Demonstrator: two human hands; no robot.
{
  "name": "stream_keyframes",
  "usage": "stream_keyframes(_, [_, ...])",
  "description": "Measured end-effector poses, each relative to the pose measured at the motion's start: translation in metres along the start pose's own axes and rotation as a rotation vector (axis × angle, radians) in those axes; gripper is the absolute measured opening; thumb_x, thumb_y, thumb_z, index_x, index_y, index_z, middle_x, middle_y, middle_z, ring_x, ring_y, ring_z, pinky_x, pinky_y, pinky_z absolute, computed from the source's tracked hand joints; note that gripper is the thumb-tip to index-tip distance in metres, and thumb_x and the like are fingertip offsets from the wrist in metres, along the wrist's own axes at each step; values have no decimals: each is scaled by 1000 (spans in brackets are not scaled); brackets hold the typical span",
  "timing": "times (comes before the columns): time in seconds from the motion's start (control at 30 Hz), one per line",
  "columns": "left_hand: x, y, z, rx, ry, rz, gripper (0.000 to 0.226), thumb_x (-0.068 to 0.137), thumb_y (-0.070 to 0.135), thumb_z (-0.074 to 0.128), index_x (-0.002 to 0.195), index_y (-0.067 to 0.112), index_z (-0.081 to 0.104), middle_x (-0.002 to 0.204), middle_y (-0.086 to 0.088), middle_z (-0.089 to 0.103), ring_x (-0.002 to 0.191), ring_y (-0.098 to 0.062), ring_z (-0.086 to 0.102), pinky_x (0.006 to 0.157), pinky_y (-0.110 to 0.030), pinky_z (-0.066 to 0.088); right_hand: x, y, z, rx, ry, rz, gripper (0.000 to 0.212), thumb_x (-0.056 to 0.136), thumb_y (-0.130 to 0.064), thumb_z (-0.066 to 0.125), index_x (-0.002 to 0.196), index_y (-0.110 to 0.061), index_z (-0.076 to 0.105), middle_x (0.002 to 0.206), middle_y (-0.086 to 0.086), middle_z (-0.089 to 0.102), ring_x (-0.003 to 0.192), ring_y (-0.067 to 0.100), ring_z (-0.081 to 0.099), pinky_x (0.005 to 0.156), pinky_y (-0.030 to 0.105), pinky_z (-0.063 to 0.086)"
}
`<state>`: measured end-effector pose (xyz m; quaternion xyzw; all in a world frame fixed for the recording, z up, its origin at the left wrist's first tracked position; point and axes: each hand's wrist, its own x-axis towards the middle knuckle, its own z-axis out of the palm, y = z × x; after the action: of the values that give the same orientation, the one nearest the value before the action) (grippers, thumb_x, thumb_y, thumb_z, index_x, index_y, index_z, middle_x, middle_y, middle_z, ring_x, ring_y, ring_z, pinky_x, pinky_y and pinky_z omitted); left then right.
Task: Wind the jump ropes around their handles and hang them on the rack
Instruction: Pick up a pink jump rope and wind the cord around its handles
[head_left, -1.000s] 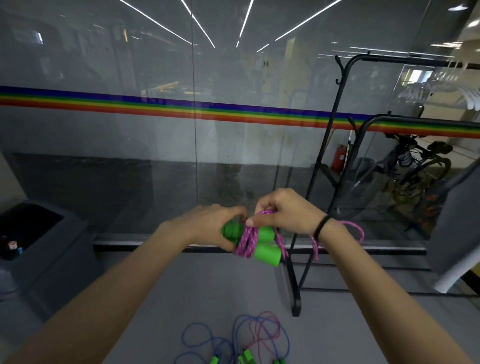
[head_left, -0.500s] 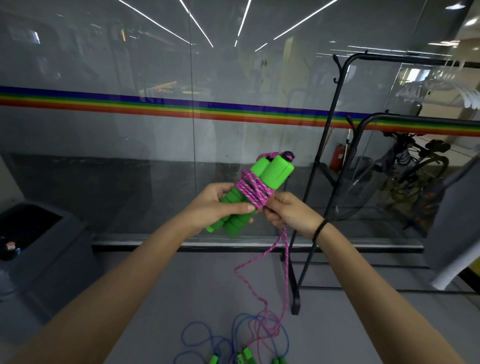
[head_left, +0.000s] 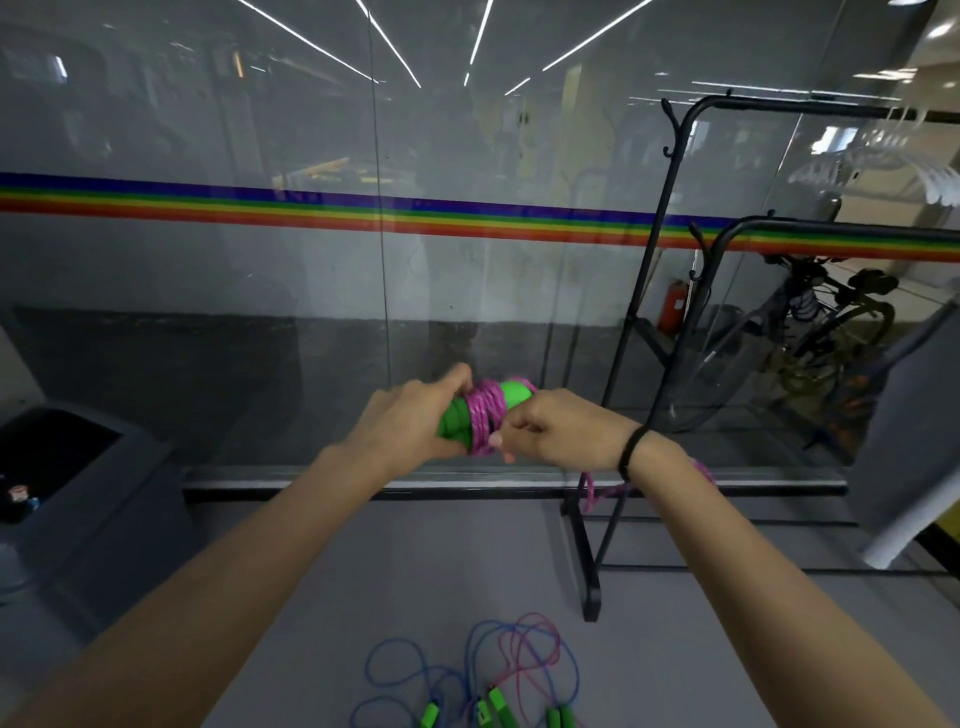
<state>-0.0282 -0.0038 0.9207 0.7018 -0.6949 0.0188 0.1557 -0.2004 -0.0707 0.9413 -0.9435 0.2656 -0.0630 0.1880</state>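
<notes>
My left hand (head_left: 410, 421) grips the pair of green handles (head_left: 511, 395) of a jump rope, held level in front of me. Pink rope (head_left: 485, 415) is coiled several times around the handles' middle. My right hand (head_left: 561, 431) pinches the pink rope at the underside of the coil; the loose tail (head_left: 592, 491) trails out under my right wrist. The black rack (head_left: 670, 260) stands to the right, its top bars bare on the near end. More jump ropes (head_left: 498, 675), blue and pink with green handles, lie on the floor below.
A glass wall with a rainbow stripe (head_left: 311, 205) runs straight ahead. A dark bin (head_left: 78, 499) sits at the left. White hangers (head_left: 883, 166) hang on the rack's far end, with a bicycle (head_left: 831, 332) behind the glass and a grey garment (head_left: 904, 426) at right.
The handles dropped from upright to level and lower. My right hand carried the pink rope round them again, so the tail no longer hangs to the floor.
</notes>
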Motion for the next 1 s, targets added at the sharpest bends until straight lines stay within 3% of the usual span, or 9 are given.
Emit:
stream_keyframes(0.1, [-1, 4, -1, 113, -175, 178, 55, 71, 42, 69, 118, 30, 42, 101, -2, 65, 96, -27, 60, 67, -30, 36, 1, -4, -4, -34, -28, -25, 28, 85, -38, 60, 59, -26, 57, 44, -14, 51, 46, 0, 47, 49, 13, 34])
stream_keyframes(0.2, [-5, 3, -3, 2, -313, 272, 47, 66, 33, 74, 105, 36, 49, 81, 9, 60, 76, -13, 55, 61, -26, 35, 2, 1, -7, 69, 11, -82, 18, 75, -36, 71, 66, -21, 66, 52, -14, 57, 50, -5, 49, 54, 8, 35])
stream_keyframes(0.27, [-6, 0, -1, -210, -339, 308, 42, 62, 25, 77, 91, 37, 49, 71, 7, 58, 63, -6, 51, 56, -25, 37, 4, 8, -7, 250, 35, -103, 17, 72, -31, 75, 71, -15, 68, 59, -4, 60, 53, -1, 48, 58, 13, 36])
stream_keyframes(0.37, [-8, -2, -2, -674, -372, 278, 46, 62, 3, 79, 97, 21, 55, 75, -15, 65, 59, -9, 52, 53, -23, 42, 5, 20, -5, 583, 74, -66, 23, 73, -33, 72, 72, -11, 67, 64, 10, 58, 58, 18, 46, 58, 26, 35])
stream_keyframes(0.5, [-6, 0, -1, -979, -312, 230, 46, 62, -12, 77, 92, 16, 57, 77, -1, 71, 65, -11, 64, 59, -22, 53, -3, 29, 3, 896, 164, 101, 25, 89, -8, 52, 65, -13, 49, 41, -10, 53, 37, -1, 48, 46, 12, 38])
stream_keyframes(0.57, [-3, 0, 2, -1130, -203, 177, 48, 60, -13, 75, 98, 12, 60, 80, 2, 73, 70, -13, 67, 67, -24, 56, -5, 29, 11, 884, 267, 189, 38, 93, 4, 39, 62, -18, 41, 36, -11, 44, 31, 0, 44, 43, 9, 34])
stream_keyframes(0.7, [4, 1, 2, -1365, -55, -24, 51, 59, 2, 72, 108, -2, 58, 84, -6, 74, 69, -22, 71, 68, -31, 58, 1, 26, 22, 933, 172, 58, 30, 98, -13, 34, 70, -11, 46, 45, -13, 29, 39, 1, 23, 40, 12, 23])
stream_keyframes(0.9, [10, 0, 9, -1319, 128, -316, 49, 63, 7, 80, 105, 5, 55, 100, -23, 69, 84, -34, 69, 79, -44, 57, -2, 24, 18, 535, 175, 100, 23, 95, -20, 46, 74, -19, 56, 53, -6, 41, 46, 4, 39, 49, 15, 35])
stream_keyframes(1.0, [12, -2, 10, -1228, 204, -392, 56, 63, 10, 83, 109, 11, 51, 95, -20, 70, 79, -30, 68, 72, -38, 58, -5, 20, 14, 346, 166, 144, 26, 93, -22, 49, 67, -27, 54, 55, -11, 46, 47, 0, 43, 53, 16, 35])
